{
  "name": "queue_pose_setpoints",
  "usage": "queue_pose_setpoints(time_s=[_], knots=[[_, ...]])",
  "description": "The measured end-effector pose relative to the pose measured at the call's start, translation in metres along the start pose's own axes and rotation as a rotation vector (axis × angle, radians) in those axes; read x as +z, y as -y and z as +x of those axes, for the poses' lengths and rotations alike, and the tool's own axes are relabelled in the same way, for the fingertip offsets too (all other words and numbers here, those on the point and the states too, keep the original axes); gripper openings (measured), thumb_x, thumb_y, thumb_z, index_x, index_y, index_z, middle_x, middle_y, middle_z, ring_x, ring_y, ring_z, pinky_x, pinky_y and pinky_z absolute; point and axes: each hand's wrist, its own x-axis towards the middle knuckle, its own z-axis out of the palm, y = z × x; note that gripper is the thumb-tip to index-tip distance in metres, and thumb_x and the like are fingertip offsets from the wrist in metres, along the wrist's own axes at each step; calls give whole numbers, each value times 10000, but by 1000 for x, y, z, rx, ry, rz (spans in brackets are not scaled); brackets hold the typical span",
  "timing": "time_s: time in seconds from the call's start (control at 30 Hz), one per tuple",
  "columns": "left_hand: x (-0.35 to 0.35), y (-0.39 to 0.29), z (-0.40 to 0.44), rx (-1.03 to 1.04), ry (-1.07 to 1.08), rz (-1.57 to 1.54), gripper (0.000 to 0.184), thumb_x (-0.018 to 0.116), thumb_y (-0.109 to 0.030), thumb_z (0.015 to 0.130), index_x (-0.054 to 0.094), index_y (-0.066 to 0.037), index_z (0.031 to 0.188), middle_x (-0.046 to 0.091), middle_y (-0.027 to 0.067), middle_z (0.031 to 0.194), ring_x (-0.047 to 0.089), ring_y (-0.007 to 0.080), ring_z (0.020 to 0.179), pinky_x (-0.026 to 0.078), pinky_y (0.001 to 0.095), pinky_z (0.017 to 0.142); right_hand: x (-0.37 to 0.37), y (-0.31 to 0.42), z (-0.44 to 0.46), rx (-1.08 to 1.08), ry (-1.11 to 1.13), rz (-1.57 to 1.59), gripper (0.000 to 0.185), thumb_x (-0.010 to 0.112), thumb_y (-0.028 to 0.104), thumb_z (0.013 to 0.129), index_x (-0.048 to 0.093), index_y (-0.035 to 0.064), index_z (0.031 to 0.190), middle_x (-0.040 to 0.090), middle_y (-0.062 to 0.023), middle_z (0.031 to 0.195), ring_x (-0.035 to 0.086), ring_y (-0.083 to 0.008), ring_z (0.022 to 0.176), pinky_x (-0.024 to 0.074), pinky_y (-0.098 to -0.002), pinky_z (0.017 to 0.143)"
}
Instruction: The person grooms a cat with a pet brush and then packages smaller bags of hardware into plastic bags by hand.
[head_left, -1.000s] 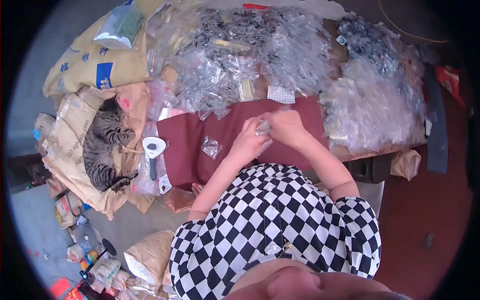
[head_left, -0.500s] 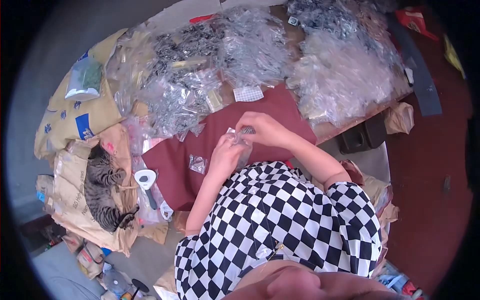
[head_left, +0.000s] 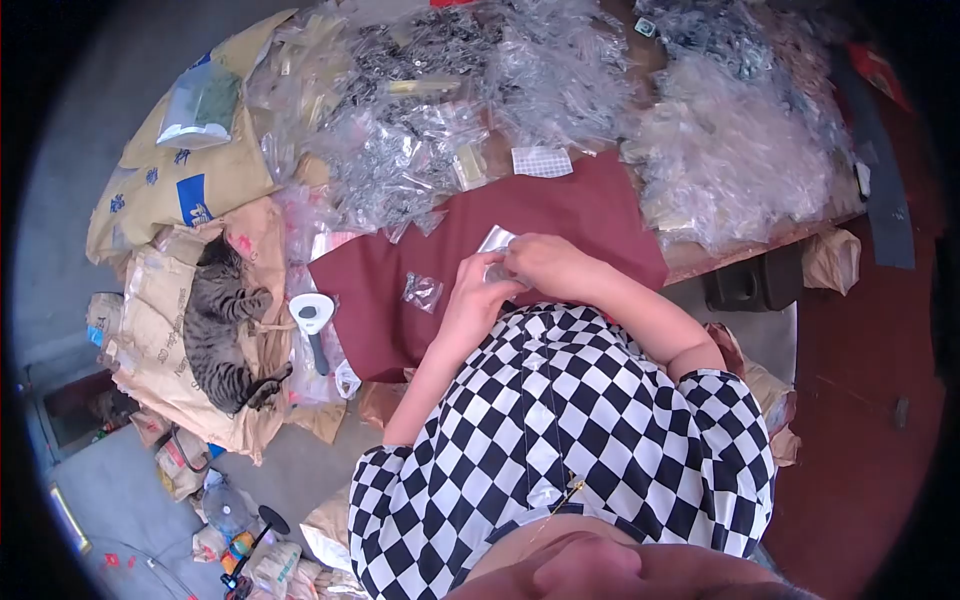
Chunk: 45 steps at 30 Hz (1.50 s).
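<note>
Plastic packet [head_left: 496,240], thin and shiny, sits between both hands above the burgundy cloth [head_left: 440,250], where the left hand's [head_left: 480,285] fingers pinch its near side and the right hand's [head_left: 550,262] fingers curl over its upper part, their tips partly hidden; the step looks like handling its film with both hands, and the next move seems to call for a steady left pinch and light right fingertips. From the left, blue characters mark the tan sack [head_left: 165,170], too small to read surely, "High" shows among blurred print on the brown paper bag [head_left: 155,300], and the checked card [head_left: 541,161] bears no legible words.
</note>
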Motion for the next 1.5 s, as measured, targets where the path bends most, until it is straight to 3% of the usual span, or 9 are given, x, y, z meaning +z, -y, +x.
queue_pose_setpoints(time_s=[0.17,0.33,0.47,0.67,0.87,1.1,1.2,1.37,1.5], knots=[[-16,7,-6,50,-59,28,259,676,9,736,757,-146,928,561,124,1203,497,347,1195,435,424,995,-34,9,-16,-52,-114,481,391,662,58,754,626,76,1142,641,-145,1134,620,-327,1060,510,-431,861],[-21,12,-2,262,-53,233,235,679,-62,723,743,-197,904,629,1,1036,532,277,1171,349,559,1106,-23,1,-17,-112,-115,207,275,657,99,789,659,88,1064,660,-80,1025,626,-292,1006,518,-397,835],[-31,17,6,320,-34,400,246,658,-105,725,737,-212,932,633,-23,908,568,221,1111,318,551,1133,-16,1,-16,-108,-18,-130,144,631,161,794,676,113,922,654,-47,911,625,-249,898,528,-372,698],[-48,5,16,314,-234,538,216,667,-111,740,720,-185,936,666,-41,1008,571,228,1105,316,549,1122,-56,26,-33,-171,-330,-459,177,600,157,720,650,124,887,605,12,865,577,-170,831,487,-297,603],[-49,-11,44,362,-279,605,177,637,-122,761,689,-150,928,649,-34,1118,516,222,1257,287,586,1123,-70,13,-42,-126,-500,-454,142,614,158,720,608,113,855,563,-5,831,541,-201,831,484,-346,655],[-43,-2,54,448,-34,652,188,599,-116,770,670,-136,943,643,-2,1075,531,218,1244,280,557,1151,-55,-4,-47,-78,-332,-321,123,637,125,739,594,91,849,568,-23,828,551,-230,810,487,-362,645],[-40,-2,51,440,-21,642,185,600,-120,771,675,-139,939,645,0,1073,539,212,1229,293,538,1152,-51,-5,-47,42,-296,-205,199,666,94,772,640,91,969,615,-38,935,578,-257,869,505,-363,725],[-33,-6,50,512,26,602,208,604,-137,762,680,-137,956,645,1,1090,549,210,1211,309,537,1144,-34,-3,-33,-112,-374,-168,398,675,105,782,615,77,1175,631,-100,1167,570,-294,1077,472,-397,875],[-31,-8,47,530,-3,612,256,597,-140,744,686,-126,984,644,-5,1054,562,208,1164,330,541,1134,12,-17,-22,-145,-329,-147,281,648,159,802,646,89,1074,650,-87,1041,593,-263,1037,467,-418,831]])
